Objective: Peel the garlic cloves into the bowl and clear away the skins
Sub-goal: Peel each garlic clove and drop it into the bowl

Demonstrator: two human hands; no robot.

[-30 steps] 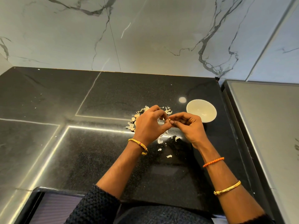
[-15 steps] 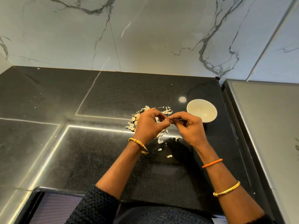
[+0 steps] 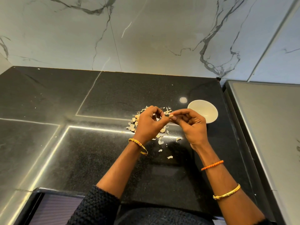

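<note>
Black granite counter [image 3: 100, 151] lay beneath both hands. Right hand [image 3: 192, 127] pinched a garlic clove [image 3: 171, 116] at thumb and forefinger; left hand [image 3: 150, 125] pinched its skin. Peeling cleanly probably meant pulling gently, above the skins [image 3: 132, 126], bowl [image 3: 203, 112] just beside.

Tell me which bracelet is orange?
The braided bracelet on the right arm, the one nearer the hand. The other two bracelets, one further up that arm and one on the left wrist, are gold.
</note>
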